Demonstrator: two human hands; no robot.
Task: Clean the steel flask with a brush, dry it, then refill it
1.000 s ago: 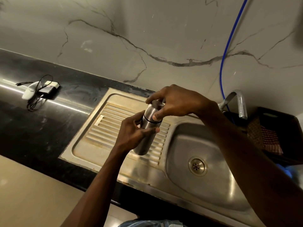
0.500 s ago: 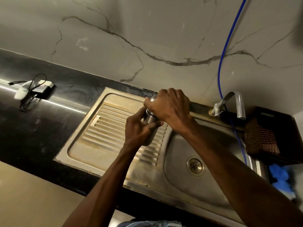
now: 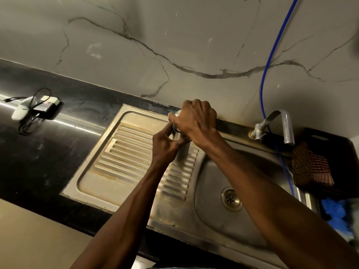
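Observation:
The steel flask (image 3: 182, 152) is held upright over the ribbed drainboard (image 3: 132, 152) of the steel sink. My left hand (image 3: 165, 146) wraps around its body from the left. My right hand (image 3: 196, 121) is closed over the flask's cap (image 3: 177, 113) from above, hiding most of it. A thin dark ring shows between cap and body. Only the lower body and a sliver of the cap are visible between my fingers.
The sink basin (image 3: 213, 181) with its drain (image 3: 231, 199) lies to the right, below a steel tap (image 3: 285, 127) and a blue hose (image 3: 272, 55). A dark basket (image 3: 330, 162) with a brush and a blue cloth (image 3: 336, 212) sit far right. A charger with cable (image 3: 37, 109) rests on the black counter at left.
My right hand has turned over the cap, from fingertips pinching it to the palm covering it. The flask stands more upright and sits closer to the wall in view.

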